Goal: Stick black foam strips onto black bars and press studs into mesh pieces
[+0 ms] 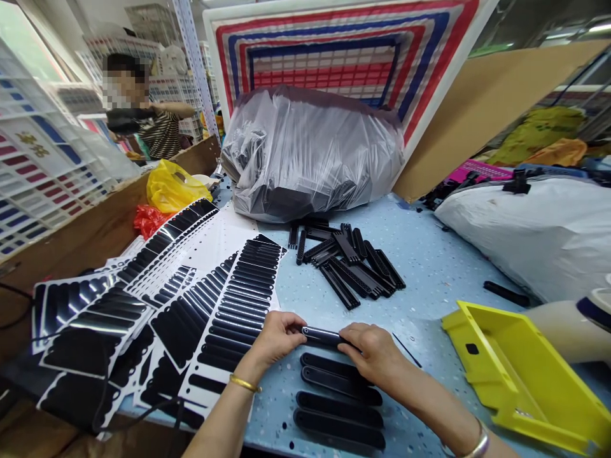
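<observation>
A slim black plastic bar [321, 336] with rounded ends lies level between my two hands, its upper face shiny and a small hole showing near the left end. The thumb and fingers of my left hand [280, 335] pinch that left end. My right hand [371, 348] closes over the other end, covering it. Just below, several similar black bars [340, 408] lie side by side on the speckled blue table [267, 413]. Left of my hands, white sheets [207, 375] carry rows of glossy black rounded strips [243, 302]. Beyond my hands is a loose pile of black ribbed bars [353, 264].
A grey plastic bag [315, 152] of dark parts rests against a striped basket [344, 41] at the back. A yellow bin [525, 381] stands at right, near a white sack [534, 222]. A yellow bag [174, 184] lies at left. Another person [160, 133] is in the background.
</observation>
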The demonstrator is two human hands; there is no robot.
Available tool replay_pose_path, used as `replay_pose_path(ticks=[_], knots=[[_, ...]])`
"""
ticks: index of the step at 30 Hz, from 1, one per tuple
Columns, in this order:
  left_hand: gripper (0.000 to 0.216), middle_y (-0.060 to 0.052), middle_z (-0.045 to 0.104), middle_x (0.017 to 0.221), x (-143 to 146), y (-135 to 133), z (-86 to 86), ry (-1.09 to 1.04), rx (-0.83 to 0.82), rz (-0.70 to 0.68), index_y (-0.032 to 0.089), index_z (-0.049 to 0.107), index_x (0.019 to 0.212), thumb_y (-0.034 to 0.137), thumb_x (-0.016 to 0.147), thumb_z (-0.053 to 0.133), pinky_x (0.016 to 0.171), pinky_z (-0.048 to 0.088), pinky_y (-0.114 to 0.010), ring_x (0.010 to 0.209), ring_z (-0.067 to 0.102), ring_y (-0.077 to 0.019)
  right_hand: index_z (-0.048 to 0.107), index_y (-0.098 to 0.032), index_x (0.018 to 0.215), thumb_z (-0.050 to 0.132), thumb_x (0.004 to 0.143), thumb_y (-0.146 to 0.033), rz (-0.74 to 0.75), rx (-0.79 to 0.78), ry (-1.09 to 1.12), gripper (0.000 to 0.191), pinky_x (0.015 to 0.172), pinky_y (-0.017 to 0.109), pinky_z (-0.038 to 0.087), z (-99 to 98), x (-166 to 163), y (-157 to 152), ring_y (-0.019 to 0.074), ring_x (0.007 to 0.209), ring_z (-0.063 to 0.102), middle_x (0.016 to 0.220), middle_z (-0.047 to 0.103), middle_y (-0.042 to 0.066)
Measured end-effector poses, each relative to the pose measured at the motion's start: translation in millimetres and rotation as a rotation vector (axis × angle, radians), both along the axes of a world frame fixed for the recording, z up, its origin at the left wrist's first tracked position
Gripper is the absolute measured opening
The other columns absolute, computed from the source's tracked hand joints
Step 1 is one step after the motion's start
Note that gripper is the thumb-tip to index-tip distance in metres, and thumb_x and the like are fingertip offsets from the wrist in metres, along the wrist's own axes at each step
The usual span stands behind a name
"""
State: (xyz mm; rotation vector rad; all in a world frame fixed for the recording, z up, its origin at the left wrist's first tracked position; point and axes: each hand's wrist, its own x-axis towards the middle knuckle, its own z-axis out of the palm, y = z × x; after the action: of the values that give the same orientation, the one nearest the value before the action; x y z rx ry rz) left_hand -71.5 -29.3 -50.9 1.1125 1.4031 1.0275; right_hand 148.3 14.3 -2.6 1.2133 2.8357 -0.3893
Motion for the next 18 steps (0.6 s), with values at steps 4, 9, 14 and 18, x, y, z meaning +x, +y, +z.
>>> replay_pose_path(ticks=[4, 9, 14, 18], knots=[[0.025, 0.001, 0.063, 0.06, -1.0, -0.8, -0.8, 0.0, 0.013, -0.012, 0.012, 0.078, 0.082, 0.011, 0.058, 0.069, 0.057, 0.043, -0.024, 0.056, 0.055, -0.013, 0.072, -0.019, 0.085, 0.056, 0.087, -0.015, -0.005, -0.01, -0.005, 0.016, 0.075, 0.031, 0.048, 2.8, -1.3, -0.8, 0.0233, 0.085, 0.068, 0.088, 0.073, 0.006], [0.023, 0.0, 0.064, 0.061, -2.4, -0.7, -0.8, 0.01, 0.026, -0.014, 0.012, 0.078, 0.08, 0.013, 0.058, 0.071, 0.056, 0.042, -0.024, 0.056, 0.054, -0.0127, 0.072, -0.019, 0.083, 0.057, 0.086, -0.015, -0.005, -0.003, -0.013, 0.015, 0.074, 0.031, 0.048, 1.9, -0.9, -0.9, 0.0231, 0.084, 0.068, 0.087, 0.074, 0.006], [0.023, 0.0, 0.064, 0.061, -3.3, 0.1, -0.7, 0.007, 0.029, -0.019, 0.012, 0.077, 0.079, 0.014, 0.058, 0.071, 0.056, 0.041, -0.024, 0.056, 0.053, -0.0126, 0.071, -0.019, 0.081, 0.056, 0.085, -0.014, 0.0, 0.019, -0.022, 0.016, 0.074, 0.031, 0.048, 0.9, -2.5, -0.7, 0.0227, 0.083, 0.068, 0.088, 0.074, 0.006], [0.022, 0.001, 0.063, 0.06, -3.6, -0.5, 0.4, 0.0, 0.026, -0.026, 0.014, 0.076, 0.079, 0.016, 0.057, 0.071, 0.056, 0.041, -0.024, 0.056, 0.053, -0.0126, 0.07, -0.02, 0.081, 0.054, 0.086, -0.016, 0.005, 0.021, 0.002, 0.017, 0.073, 0.031, 0.048, 2.3, -0.8, 0.7, 0.0222, 0.082, 0.068, 0.088, 0.074, 0.006]])
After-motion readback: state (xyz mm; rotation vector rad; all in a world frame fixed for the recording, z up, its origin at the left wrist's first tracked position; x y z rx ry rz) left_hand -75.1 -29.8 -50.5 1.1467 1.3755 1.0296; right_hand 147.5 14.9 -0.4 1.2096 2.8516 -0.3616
